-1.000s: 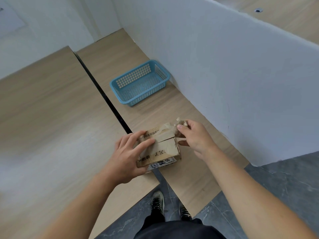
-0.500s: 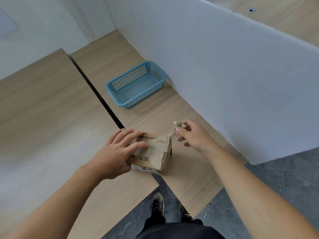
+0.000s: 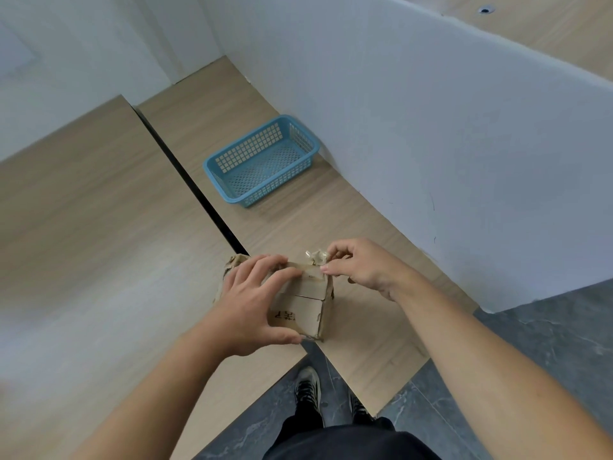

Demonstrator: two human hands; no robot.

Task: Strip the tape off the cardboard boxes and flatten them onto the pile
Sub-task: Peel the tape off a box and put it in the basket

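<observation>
The cardboard box [image 3: 306,307] has been turned from its lie a second ago, when its taped face looked up. It now stands on the table [image 3: 331,210] with a flap seam facing the person, on the near side of the blue basket [image 3: 272,190] and well apart from it, by the table's front edge. The left hand [image 3: 252,310] has shifted with it: the fingers [image 3: 262,263] curl over the box's top and the thumb hooks its lower edge, gripping it firmly. The right hand [image 3: 363,267], which half a second ago had drawn away from the box, is back at the top edge that faces the basket. Its fingertips are pinched tight on a crumpled wad of tape [image 3: 316,257], whose strip runs on along that edge. Turning the box probably exposes the next run of tape, so stripping looks partly done. The flaps on the facing side are shut, and flattening has not begun.
</observation>
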